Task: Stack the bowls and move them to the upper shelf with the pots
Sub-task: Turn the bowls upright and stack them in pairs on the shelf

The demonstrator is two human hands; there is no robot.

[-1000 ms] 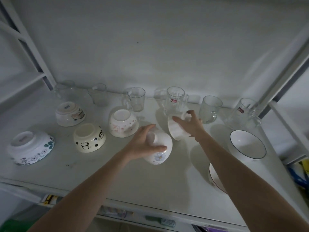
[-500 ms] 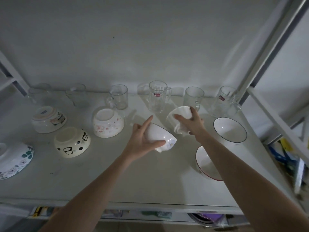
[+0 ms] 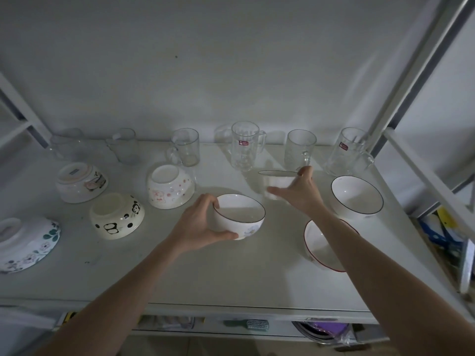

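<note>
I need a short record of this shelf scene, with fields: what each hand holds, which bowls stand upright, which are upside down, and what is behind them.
left hand: grips flower-print bowl, rim up
right hand: holds small white bowl, roughly upright
upright bowls: dark-rimmed bowl; red-rimmed bowl, partly behind the right forearm
upside-down bowls: panda bowl; pink-dotted bowl; cartoon-print bowl; leaf-pattern bowl
behind: row of glass mugs along the wall
surface: white shelf
</note>
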